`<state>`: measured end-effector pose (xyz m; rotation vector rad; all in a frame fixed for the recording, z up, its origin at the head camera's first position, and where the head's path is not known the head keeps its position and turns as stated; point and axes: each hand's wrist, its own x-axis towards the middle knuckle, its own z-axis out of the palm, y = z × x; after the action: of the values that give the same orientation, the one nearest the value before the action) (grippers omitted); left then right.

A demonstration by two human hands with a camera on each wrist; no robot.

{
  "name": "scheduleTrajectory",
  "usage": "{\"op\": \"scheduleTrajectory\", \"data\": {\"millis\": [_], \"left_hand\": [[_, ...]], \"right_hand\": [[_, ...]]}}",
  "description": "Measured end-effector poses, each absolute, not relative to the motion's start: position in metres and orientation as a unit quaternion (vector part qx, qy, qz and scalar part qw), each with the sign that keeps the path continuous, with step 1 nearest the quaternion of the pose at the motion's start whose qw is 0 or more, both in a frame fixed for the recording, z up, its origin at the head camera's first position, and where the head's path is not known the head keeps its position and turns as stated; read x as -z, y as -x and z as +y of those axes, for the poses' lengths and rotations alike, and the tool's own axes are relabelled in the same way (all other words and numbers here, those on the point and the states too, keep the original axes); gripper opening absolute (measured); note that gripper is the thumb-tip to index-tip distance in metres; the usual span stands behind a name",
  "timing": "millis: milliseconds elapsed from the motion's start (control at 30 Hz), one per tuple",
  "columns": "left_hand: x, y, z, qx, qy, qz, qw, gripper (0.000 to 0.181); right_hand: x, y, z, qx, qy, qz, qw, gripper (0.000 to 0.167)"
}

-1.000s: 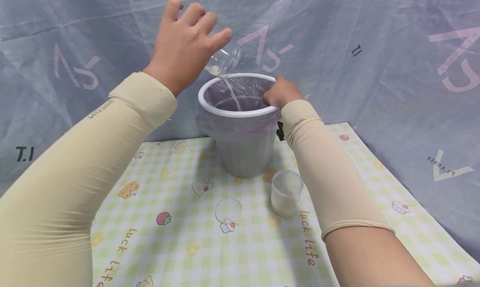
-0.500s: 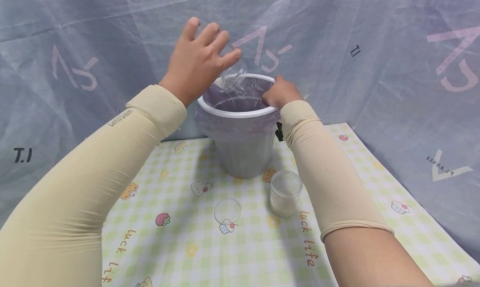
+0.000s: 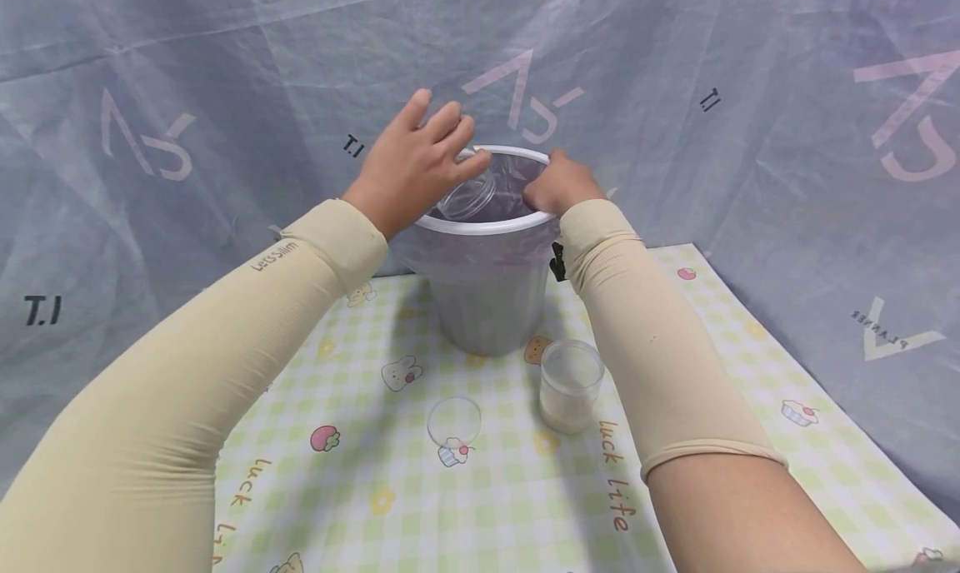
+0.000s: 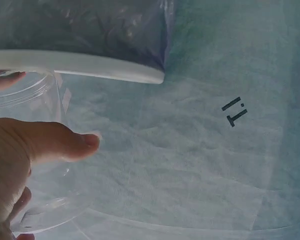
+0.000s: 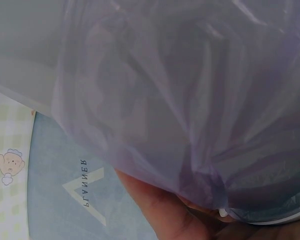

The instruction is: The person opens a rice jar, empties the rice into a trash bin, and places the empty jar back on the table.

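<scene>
My left hand grips a clear plastic jar, mouth tipped down into the top of a grey trash bin. The left wrist view shows the thumb along the wall of the see-through jar; no contents are visible in it there. Around the bin's white rim a purple trash bag is folded. My right hand grips the rim at the right side, its fingers over the inner edge. In the right wrist view, that hand is partly hidden under the trash bag.
A second clear jar, with pale powder or grains low inside, stands on the checked tablecloth near my right forearm. To its left lies a clear round lid. Grey-blue sheeting hangs close behind the bin.
My left hand has moved down and right, bringing the jar into the bin's mouth. The pale stream that was pouring from it is no longer visible. The right hand stays on the rim.
</scene>
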<state>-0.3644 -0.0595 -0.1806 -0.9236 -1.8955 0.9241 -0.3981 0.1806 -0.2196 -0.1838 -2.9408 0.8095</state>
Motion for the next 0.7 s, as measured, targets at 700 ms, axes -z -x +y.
{"op": "scheduleTrajectory", "data": {"millis": [700], "left_hand": [[0.185, 0.370, -0.055, -0.292, 0.357, -0.751, 0.472, 0.040]], "right_hand": [[0.218, 0.397, 0.180, -0.272, 0.061, -0.960, 0.038, 0.089]]}}
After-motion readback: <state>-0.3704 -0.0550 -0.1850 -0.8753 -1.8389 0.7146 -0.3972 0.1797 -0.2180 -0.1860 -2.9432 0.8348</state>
